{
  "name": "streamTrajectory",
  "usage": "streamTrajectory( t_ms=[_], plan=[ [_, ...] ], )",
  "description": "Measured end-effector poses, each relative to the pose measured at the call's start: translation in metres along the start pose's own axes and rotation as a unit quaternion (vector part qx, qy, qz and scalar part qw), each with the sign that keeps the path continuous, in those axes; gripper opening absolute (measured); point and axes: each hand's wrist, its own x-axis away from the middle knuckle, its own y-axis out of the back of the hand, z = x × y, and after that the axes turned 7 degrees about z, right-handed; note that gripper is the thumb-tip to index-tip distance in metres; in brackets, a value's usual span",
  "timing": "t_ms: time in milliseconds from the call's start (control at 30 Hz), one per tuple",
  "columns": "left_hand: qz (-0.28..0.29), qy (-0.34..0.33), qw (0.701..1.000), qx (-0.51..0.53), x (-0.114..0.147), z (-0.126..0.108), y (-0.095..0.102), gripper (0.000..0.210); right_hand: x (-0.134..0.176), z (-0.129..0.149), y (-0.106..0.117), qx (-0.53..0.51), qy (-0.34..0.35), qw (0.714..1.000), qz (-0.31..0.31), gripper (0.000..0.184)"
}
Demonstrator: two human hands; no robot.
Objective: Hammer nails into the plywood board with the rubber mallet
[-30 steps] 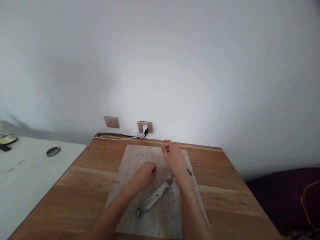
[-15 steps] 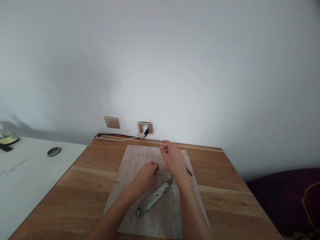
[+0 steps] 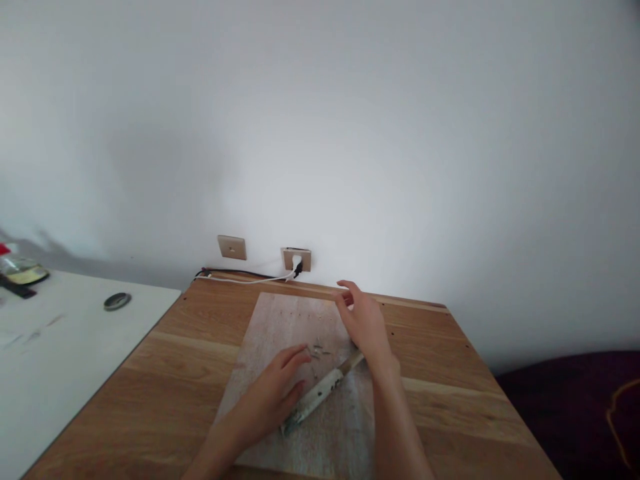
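Note:
My left hand is open above the board, fingers apart, just short of a loose cluster of small nails. My right hand hovers over the board's far right corner, thumb and forefinger apart, with nothing visible between them. Underneath both hands lies a pale wooden board. A hammer with a worn, paint-flaked white grip rests diagonally across it; my right wrist hides its head, and my left hand is close to the grip's lower end. A row of small dots runs along the board's far edge.
The board lies on a brown wooden table against a white wall. Cords run along its back edge to a wall socket. On the white table at left are a round dark lid and a bottle.
My left hand has opened and drawn back towards me, uncovering the small nails. My right hand stays near the far corner, its fingers a little more spread. The view has shifted slightly.

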Motion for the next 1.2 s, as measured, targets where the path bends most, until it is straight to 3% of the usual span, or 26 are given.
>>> streamTrajectory(
  t_ms=[167, 300, 433, 500, 667, 767, 900, 1067, 1200],
  plan=[
    [-0.062, -0.014, 0.99, -0.127, 0.056, 0.027, -0.003, 0.036, 0.016, 0.013, 0.025, -0.07, 0.026, 0.994, -0.079, 0.041],
    [-0.088, -0.022, 0.974, -0.209, 0.085, 0.04, 0.0, 0.035, 0.029, 0.022, 0.042, -0.092, 0.025, 0.986, -0.136, 0.044],
    [-0.078, -0.027, 0.964, -0.253, 0.1, 0.042, 0.005, 0.034, 0.047, -0.003, 0.043, -0.011, 0.021, 0.995, -0.095, 0.044],
    [-0.079, -0.035, 0.958, -0.274, 0.104, 0.045, 0.005, 0.034, 0.068, -0.03, 0.035, 0.025, 0.012, 0.997, -0.074, 0.042],
    [-0.111, -0.076, 0.931, -0.338, 0.109, 0.056, -0.004, 0.035, 0.162, -0.114, 0.0, 0.134, -0.038, 0.981, -0.136, 0.049],
    [-0.137, -0.102, 0.908, -0.383, 0.108, 0.059, -0.006, 0.034, 0.215, -0.138, -0.024, 0.164, -0.063, 0.98, -0.095, 0.055],
    [-0.148, -0.078, 0.909, -0.383, 0.107, 0.058, -0.001, 0.031, 0.241, -0.132, -0.044, 0.149, -0.093, 0.983, -0.058, 0.063],
    [-0.157, -0.023, 0.918, -0.364, 0.117, 0.074, 0.013, 0.028, 0.226, -0.12, -0.056, 0.112, -0.133, 0.984, -0.045, 0.062],
    [-0.163, 0.072, 0.921, -0.346, 0.137, 0.096, 0.035, 0.035, 0.215, -0.101, -0.087, 0.076, -0.155, 0.985, -0.01, 0.065]
  ],
)
